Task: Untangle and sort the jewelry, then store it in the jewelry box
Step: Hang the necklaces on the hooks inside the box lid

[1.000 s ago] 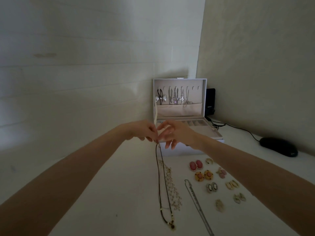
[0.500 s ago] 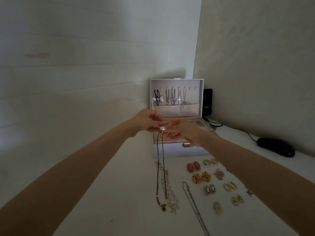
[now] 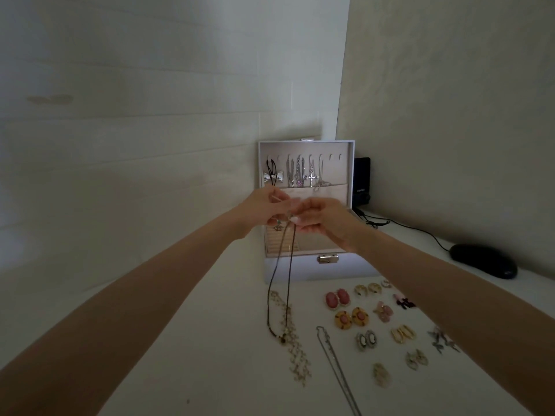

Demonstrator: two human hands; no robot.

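Observation:
A dark cord necklace (image 3: 283, 283) with a small pendant at its low end hangs from both my hands. My left hand (image 3: 264, 207) and my right hand (image 3: 322, 216) pinch its top ends together in front of the open white jewelry box (image 3: 318, 270). Several necklaces (image 3: 300, 174) hang on hooks inside the box's upright lid. On the table lie a pale beaded necklace (image 3: 295, 349), a thin silver chain (image 3: 336, 364) and several pairs of earrings (image 3: 351, 318).
A black mouse (image 3: 483, 261) with its cable sits at the right on the white table. A small black device (image 3: 362, 181) stands behind the box in the wall corner.
Both hands have risen toward the box lid, lifting the dark cord necklace so its pendant now hangs above the table.

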